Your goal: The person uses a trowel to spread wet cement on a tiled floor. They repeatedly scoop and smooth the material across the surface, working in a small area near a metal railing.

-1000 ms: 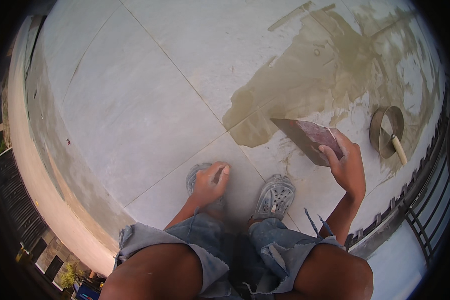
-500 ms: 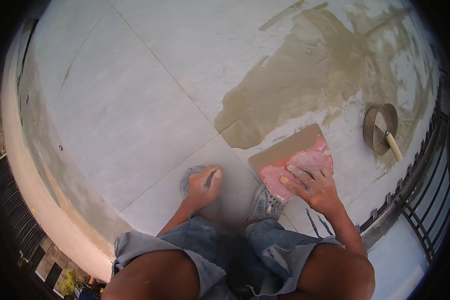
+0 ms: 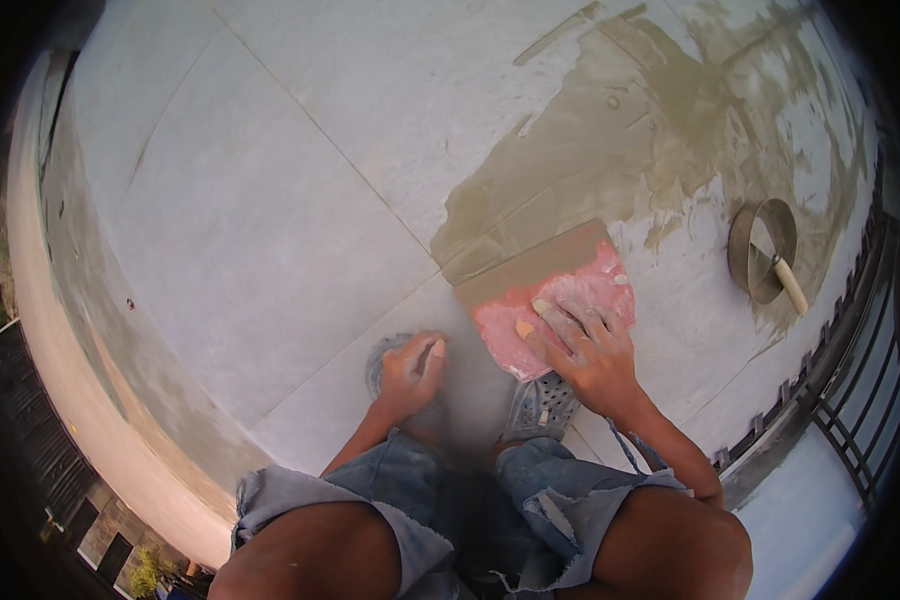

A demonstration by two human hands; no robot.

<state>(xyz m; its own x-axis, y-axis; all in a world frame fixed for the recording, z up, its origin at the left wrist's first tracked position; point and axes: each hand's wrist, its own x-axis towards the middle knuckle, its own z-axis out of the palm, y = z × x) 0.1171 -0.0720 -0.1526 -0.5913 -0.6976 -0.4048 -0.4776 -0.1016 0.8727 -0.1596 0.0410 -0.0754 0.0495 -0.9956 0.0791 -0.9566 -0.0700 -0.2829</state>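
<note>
My right hand (image 3: 587, 350) grips a flexible pink-backed spreader (image 3: 505, 350) with a grey edge, fingers spread over its back. The spreader's edge rests on the border of the wet grout (image 3: 560, 150) smeared across the pale floor tiles (image 3: 270, 200). My left hand (image 3: 415, 375) is loosely closed above my left clog (image 3: 380, 355), with nothing visible in it. My right clog (image 3: 535, 415) shows just below the spreader. To the right, a round metal pan (image 3: 742, 255) holds a trowel with a wooden handle (image 3: 790, 285).
A dark railing (image 3: 850, 420) runs along the right side. A curved pale ledge (image 3: 45, 310) borders the floor on the left, with a dark slatted gate (image 3: 10, 400) and a small plant (image 3: 145, 568) beyond it. My bent knees fill the lower edge.
My right hand has turned the spreader from tilted to flatter, pink back upward, and moved it left onto the grout's edge. My left hand has stayed about in place.
</note>
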